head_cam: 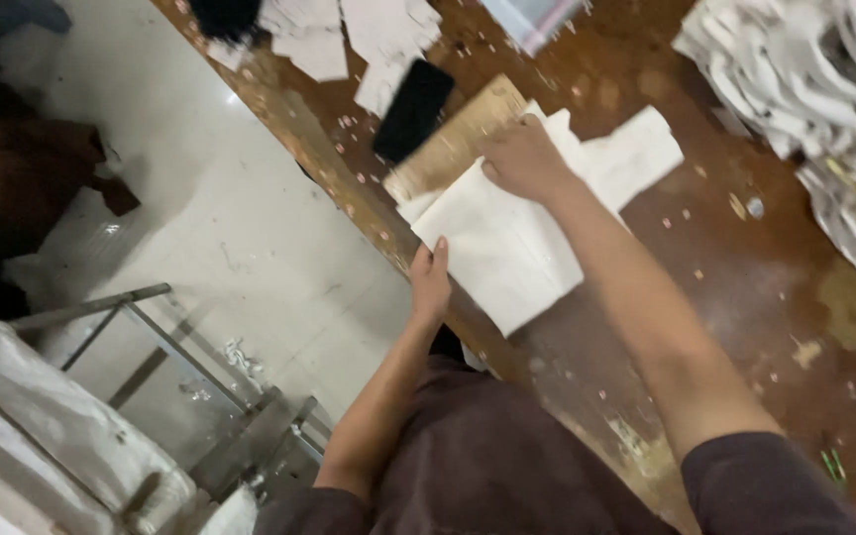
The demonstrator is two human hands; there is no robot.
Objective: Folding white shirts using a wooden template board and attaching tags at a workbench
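Observation:
A stack of white sheets (507, 248) lies on the brown worktable (745, 297), hanging slightly over its near edge. My left hand (430, 282) rests against the stack's near corner, fingers together and pressing its edge. My right hand (522, 157) lies flat on the far end of the stack, fingers curled over the top edge. A tan cardboard board (458, 139) sits under the sheets. A black phone (413, 109) lies just beyond the board.
More white cut pieces (349, 35) lie at the far end of the table; a big heap of white pieces (824, 89) fills the right side. Small scraps dot the tabletop. To the left are pale floor (200, 218), a metal frame (151, 337) and a white sack (61, 436).

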